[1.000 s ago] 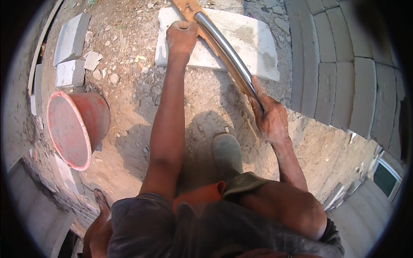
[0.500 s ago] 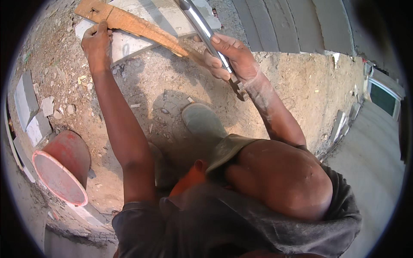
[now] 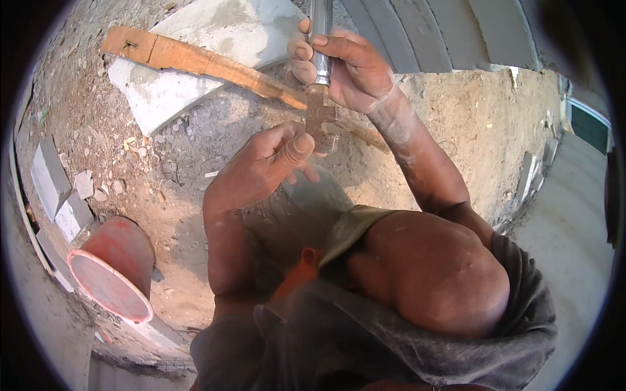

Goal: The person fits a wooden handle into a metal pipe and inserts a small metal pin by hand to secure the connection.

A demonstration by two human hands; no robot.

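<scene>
My right hand (image 3: 355, 68) wraps round the shiny tubular shaft of a steel tool (image 3: 321, 45), close to its rusty, notched flat head, which points down toward me. My left hand (image 3: 264, 159) is at the lower end of that head, thumb and forefinger closing on its edge; the other fingers hang loosely below. Behind the tool, a tapering wooden board (image 3: 195, 68) with a nail in its wide end lies across a pale slab (image 3: 147, 98). The board's narrow end passes behind the tool and my right hand.
A red, dusty bucket (image 3: 114, 264) lies tipped at the left. Broken grey blocks (image 3: 51, 168) and rubble are beyond it. Grey stacked sheets (image 3: 424, 36) stand at the far right. Under my hands are my bent knee (image 3: 430, 274) and a boot (image 3: 319, 195) on the dirt.
My left hand has let go of the board and come right and nearer, to the tool's head. The tool has turned more upright in my right hand. The whole view has shifted slightly.
</scene>
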